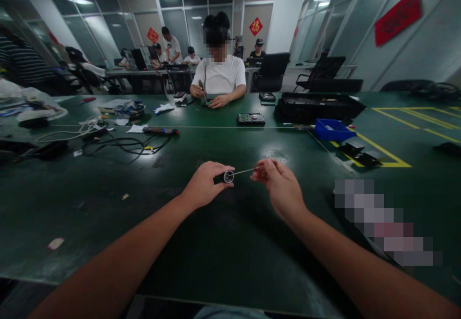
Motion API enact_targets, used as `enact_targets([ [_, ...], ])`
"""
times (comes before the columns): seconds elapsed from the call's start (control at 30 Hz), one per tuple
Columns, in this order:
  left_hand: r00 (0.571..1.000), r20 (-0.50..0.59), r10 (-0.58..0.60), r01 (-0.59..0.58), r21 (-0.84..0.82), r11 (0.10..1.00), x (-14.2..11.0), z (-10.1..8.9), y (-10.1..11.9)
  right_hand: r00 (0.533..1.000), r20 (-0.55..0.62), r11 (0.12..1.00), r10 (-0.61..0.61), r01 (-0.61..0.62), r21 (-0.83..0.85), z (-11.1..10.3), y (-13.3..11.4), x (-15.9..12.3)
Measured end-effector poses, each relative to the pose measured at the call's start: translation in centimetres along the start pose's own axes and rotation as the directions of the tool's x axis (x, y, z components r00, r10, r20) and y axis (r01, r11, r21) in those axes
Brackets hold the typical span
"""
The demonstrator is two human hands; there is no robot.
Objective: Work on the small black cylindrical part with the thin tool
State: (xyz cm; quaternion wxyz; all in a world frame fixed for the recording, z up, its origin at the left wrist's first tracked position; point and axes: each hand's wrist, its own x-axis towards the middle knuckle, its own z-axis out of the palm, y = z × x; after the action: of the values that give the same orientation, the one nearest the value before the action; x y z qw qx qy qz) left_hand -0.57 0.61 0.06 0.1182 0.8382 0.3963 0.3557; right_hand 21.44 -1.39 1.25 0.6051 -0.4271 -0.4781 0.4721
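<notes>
My left hand [204, 183] is closed around a small dark cylindrical part [228, 177], thumb and fingers gripping its sides. A silvery ring rims the end that faces me. In my right hand [279, 184] the fingers pinch a thin, straight metal tool [242, 171], too slender here to name exactly. Its tip reaches the cylinder's open end; whether it touches the inside I cannot make out. Both hands are above the green table [216, 252], near its middle.
Across the table a person in a white shirt [219, 76] works with a tool. An open hard drive [251, 119], a black case [319, 107] and a blue bin [333, 130] lie ahead. Cables [118, 145] and an electric screwdriver [161, 131] are left; a blurred-out object [385, 228] lies right.
</notes>
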Motion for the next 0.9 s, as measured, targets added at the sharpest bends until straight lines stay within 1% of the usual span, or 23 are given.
enact_targets([
  [0.07, 1.000, -0.002, 0.006, -0.006, 0.002, 1.000, 0.0, 0.0, 0.0, 0.997, 0.008, 0.992, 0.079, -0.080, 0.095, -0.2, 0.2, 0.5],
  [0.1, 1.000, 0.000, -0.003, 0.003, 0.008, 1.000, 0.0, 0.0, 0.0, 0.997, 0.007, 0.991, 0.082, -0.082, 0.105, -0.3, 0.3, 0.7],
  [0.17, 0.999, 0.017, -0.032, 0.032, 0.020, 0.999, 0.0, 0.0, 0.2, 1.000, -0.017, 0.999, 0.017, -0.016, 0.050, -0.4, 0.3, 0.7],
  [0.23, 0.998, 0.020, -0.063, 0.062, 0.028, 0.998, 0.0, -0.1, 0.3, 0.995, -0.038, 0.994, -0.091, 0.088, -0.069, -0.4, 0.1, 0.4],
  [0.33, 0.996, 0.012, -0.085, 0.085, 0.036, 0.996, 0.0, 0.0, 0.4, 0.977, 0.008, 0.945, -0.213, 0.208, -0.254, -0.2, -0.3, -0.3],
  [0.4, 0.997, 0.013, -0.082, 0.081, 0.043, 0.996, 0.0, 0.0, 0.4, 0.965, 0.047, 0.907, -0.260, 0.260, -0.331, 0.0, -0.6, -0.8],
  [0.53, 0.997, 0.014, -0.074, 0.073, 0.062, 0.995, -0.1, 0.1, 0.2, 0.948, 0.126, 0.852, -0.293, 0.319, -0.414, 0.1, -1.0, -1.3],
  [0.6, 0.997, 0.010, -0.076, 0.075, 0.067, 0.995, -0.1, 0.1, 0.1, 0.931, 0.170, 0.793, -0.322, 0.364, -0.488, 0.1, -1.3, -1.5],
  [0.7, 0.997, 0.008, -0.079, 0.078, 0.069, 0.995, -0.1, 0.1, 0.2, 0.892, 0.208, 0.644, -0.402, 0.437, -0.628, -0.1, -1.8, -1.6],
  [0.77, 0.996, 0.012, -0.086, 0.085, 0.069, 0.994, 0.0, 0.1, 0.3, 0.874, 0.214, 0.570, -0.437, 0.453, -0.685, -0.2, -2.1, -1.6],
  [0.83, 0.995, 0.021, -0.096, 0.094, 0.066, 0.993, -0.1, 0.1, 0.3, 0.870, 0.223, 0.532, -0.440, 0.453, -0.715, -0.3, -2.1, -1.7],
  [0.9, 0.995, 0.028, -0.100, 0.098, 0.062, 0.993, -0.1, 0.1, 0.3, 0.861, 0.256, 0.515, -0.439, 0.475, -0.714, -0.3, -2.1, -1.8],
])
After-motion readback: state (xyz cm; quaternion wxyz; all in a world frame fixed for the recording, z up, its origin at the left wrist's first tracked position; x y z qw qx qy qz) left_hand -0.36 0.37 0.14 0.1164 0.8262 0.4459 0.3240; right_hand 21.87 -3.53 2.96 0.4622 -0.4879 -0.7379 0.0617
